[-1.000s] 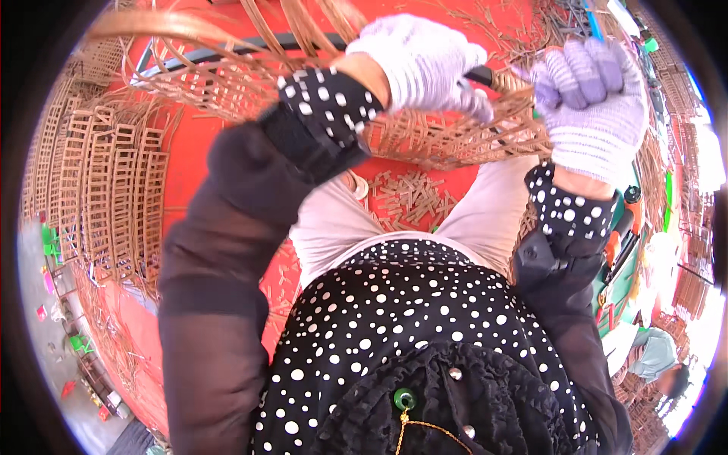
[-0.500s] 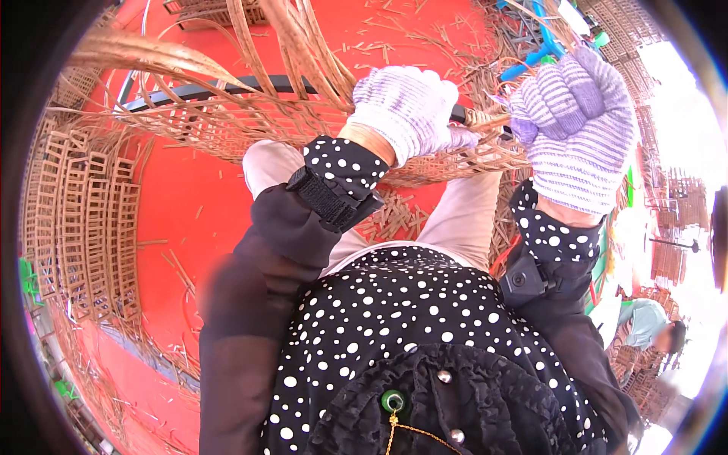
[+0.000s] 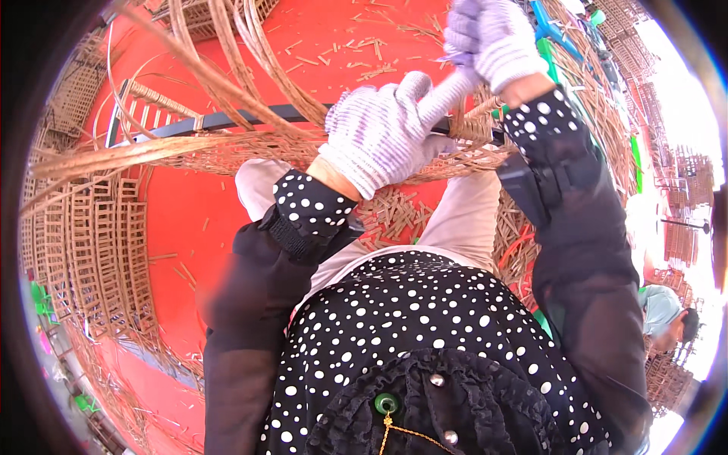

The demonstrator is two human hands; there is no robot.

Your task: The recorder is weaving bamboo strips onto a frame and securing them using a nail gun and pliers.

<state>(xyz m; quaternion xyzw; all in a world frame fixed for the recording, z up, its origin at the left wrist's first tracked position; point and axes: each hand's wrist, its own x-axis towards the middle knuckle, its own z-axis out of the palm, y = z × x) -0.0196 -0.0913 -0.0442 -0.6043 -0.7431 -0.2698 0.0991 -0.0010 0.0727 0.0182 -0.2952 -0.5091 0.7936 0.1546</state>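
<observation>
A woven brown piece on a black frame [image 3: 284,114] lies across my knees, its open lattice of strips [image 3: 250,148] hanging below the bar. My left hand [image 3: 379,133], in a white and purple striped knit glove, is closed around the bar near its right part, with a finger stretched toward the other hand. Beside it, brown strips are wrapped around the bar [image 3: 476,125]. Beyond the bar, my right hand [image 3: 497,42], gloved alike, is closed; what it holds is hidden. Long loose strips [image 3: 220,57] rise from the frame and sweep left.
Stacked brown woven lattice pieces [image 3: 98,250] stand at the left. Short strip offcuts [image 3: 394,216] litter the red floor [image 3: 178,243]. A heap of strips [image 3: 599,98] lies at the right, near a blue tool-like object [image 3: 557,30]. Another person [image 3: 660,311] sits at the far right.
My right hand has moved up and left, away from the bar's right side. My left hand has shifted slightly left and down. The loose strips and frame have tilted a little.
</observation>
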